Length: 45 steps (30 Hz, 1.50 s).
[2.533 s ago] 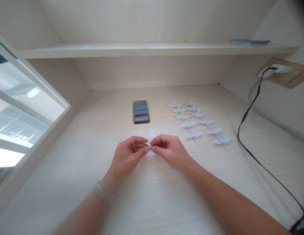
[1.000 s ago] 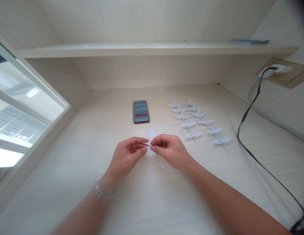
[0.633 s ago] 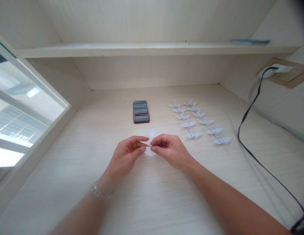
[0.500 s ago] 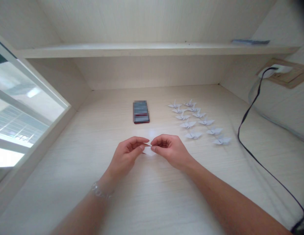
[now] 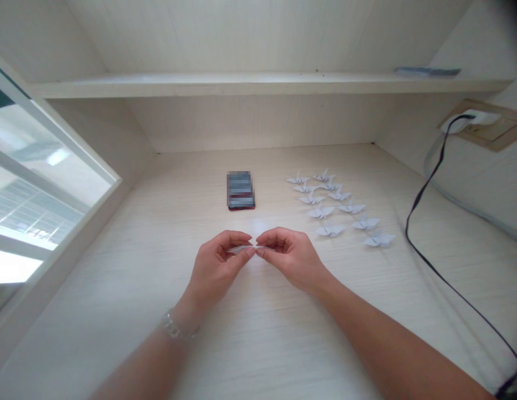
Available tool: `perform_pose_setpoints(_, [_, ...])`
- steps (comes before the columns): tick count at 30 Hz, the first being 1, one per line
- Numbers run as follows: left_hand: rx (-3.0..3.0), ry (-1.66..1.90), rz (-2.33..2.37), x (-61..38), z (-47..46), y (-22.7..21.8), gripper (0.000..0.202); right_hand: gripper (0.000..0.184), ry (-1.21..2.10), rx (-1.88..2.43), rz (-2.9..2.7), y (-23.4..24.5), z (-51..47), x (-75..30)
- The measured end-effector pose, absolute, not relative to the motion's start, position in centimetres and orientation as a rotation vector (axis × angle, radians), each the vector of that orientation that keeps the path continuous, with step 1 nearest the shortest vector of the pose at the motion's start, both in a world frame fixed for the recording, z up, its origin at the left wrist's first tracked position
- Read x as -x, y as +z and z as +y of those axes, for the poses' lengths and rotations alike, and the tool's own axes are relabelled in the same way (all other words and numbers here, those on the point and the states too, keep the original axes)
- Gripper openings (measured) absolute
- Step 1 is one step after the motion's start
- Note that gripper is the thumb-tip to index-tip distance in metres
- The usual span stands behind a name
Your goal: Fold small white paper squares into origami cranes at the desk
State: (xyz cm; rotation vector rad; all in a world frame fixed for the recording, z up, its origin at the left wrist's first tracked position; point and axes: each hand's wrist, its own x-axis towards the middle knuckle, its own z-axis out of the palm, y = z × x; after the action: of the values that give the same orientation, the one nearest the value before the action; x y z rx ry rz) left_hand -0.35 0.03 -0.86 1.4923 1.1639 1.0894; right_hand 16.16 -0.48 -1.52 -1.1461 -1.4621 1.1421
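Note:
Between my fingertips is a small piece of folded white paper (image 5: 240, 249), seen nearly edge-on. My left hand (image 5: 219, 261) pinches it with thumb and fingers, and a bracelet circles that wrist. From the other side my right hand (image 5: 289, 253) pinches the paper too, its thumb tip almost meeting the left thumb. Most of the paper is hidden by the fingers. Beyond my right hand, several white origami cranes (image 5: 321, 212) stand in two slanting rows on the desk (image 5: 258, 344).
A dark phone-like object (image 5: 240, 190), its face blurred, lies behind my hands. On the right a black cable (image 5: 425, 189) runs from a wall socket (image 5: 492, 125) down across the desk. A shelf (image 5: 258, 89) crosses above, with a flat bluish item (image 5: 428, 71) on it. Windows stand at left.
The paper has tilted from showing a white face below the fingers to nearly edge-on. My left thumb has moved right, closer to the right thumb.

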Motion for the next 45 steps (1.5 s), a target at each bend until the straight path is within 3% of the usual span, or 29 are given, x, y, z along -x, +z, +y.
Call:
perform_pose_setpoints(15, [-1.44, 1.14, 1.196, 0.26, 0.03, -0.66, 0.017, 0.014, 1.151, 1.127, -1.481, -1.22, -0.53, -16.26])
perform_pose_setpoints(26, [-1.415, 1.148, 1.207, 0.44, 0.14, -0.47, 0.017, 0.024, 1.277, 1.019, -1.33, -1.29, -0.39, -16.16])
perform_pose_setpoints(45, [-1.473, 1.121, 1.245, 0.29, -0.04, -0.48, 0.017, 0.014, 1.14, 1.133, -1.404, -1.54, -0.34, -16.24])
